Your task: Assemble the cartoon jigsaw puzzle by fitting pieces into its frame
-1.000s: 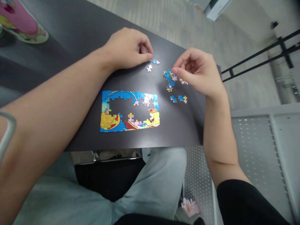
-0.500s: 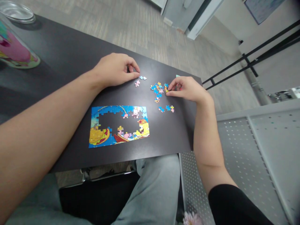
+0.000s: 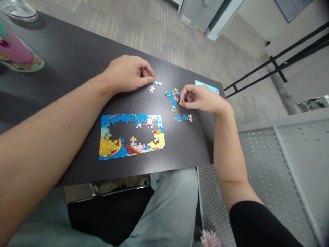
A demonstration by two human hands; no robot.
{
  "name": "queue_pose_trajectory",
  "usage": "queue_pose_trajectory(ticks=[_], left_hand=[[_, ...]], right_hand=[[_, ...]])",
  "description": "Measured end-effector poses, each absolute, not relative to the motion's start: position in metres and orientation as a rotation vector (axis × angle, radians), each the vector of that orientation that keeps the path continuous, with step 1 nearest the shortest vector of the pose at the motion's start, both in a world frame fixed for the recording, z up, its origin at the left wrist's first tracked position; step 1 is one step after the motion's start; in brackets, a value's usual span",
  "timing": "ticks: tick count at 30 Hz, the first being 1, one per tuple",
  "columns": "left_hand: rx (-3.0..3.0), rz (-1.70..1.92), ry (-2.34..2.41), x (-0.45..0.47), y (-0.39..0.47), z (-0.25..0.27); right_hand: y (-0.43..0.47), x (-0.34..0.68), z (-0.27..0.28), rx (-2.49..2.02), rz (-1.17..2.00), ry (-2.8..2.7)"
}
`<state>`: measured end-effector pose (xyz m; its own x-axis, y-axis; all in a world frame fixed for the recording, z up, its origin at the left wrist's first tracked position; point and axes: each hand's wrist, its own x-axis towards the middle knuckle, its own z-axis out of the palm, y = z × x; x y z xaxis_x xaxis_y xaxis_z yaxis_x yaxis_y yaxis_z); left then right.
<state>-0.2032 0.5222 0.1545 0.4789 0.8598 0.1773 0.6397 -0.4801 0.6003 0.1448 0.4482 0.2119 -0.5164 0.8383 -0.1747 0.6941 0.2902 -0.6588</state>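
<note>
A jigsaw puzzle [image 3: 113,152] lies flat on the dark table, its border joined around a bare middle. My right hand [image 3: 199,98] pinches a small yellow puzzle piece [image 3: 181,102] between thumb and fingers. Beside its fingertips is a loose heap of blue, yellow and pink pieces [image 3: 169,93]. A few more pieces [image 3: 185,117] lie nearer to me. Farther left, my left hand [image 3: 131,73] rests with fingers curled toward the thumb; whatever is between them is hidden. Light blue pieces [image 3: 157,83] and a pink piece [image 3: 151,89] sit right at its fingertips.
The dark table [image 3: 77,44] ends close beyond both hands. A picture card [image 3: 207,85] lies behind my right hand. At the far left stand a colourful printed tin [image 3: 19,51] and a round clear lid or dish [image 3: 19,10]. A grey perforated panel [image 3: 264,154] adjoins the table's right side.
My right hand has moved slightly left along the heap, with a yellow piece now tilted in its fingertips. More of the card behind it shows. My left hand stays almost where it was.
</note>
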Motion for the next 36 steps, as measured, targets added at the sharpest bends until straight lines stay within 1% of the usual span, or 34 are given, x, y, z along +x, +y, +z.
queue_pose_trajectory(ticks=[3,12,14,20,26,31,36], left_hand=[[2.274,0.685,1.233,-0.202,0.522,0.155],[2.319,0.647,1.261,-0.200,0.519,0.157],[2.309,0.647,1.271,-0.200,0.518,0.157],[2.291,0.649,1.287,-0.197,0.514,0.160],[2.257,0.672,1.310,-0.194,0.508,0.163],[2.278,0.654,1.298,-0.195,0.511,0.160],[2.306,0.713,1.265,-0.193,0.511,0.160]], right_hand=[[0.447,0.140,0.209,-1.315,1.166,-2.280],[0.433,0.110,0.201,-1.030,1.559,-2.085],[0.429,0.104,0.201,-1.000,1.565,-2.089],[0.420,0.090,0.201,-0.936,1.420,-2.252],[0.407,0.075,0.203,-0.895,1.541,-2.292],[0.399,0.065,0.204,-0.936,1.584,-2.301],[0.397,0.061,0.202,-0.841,1.581,-2.407]])
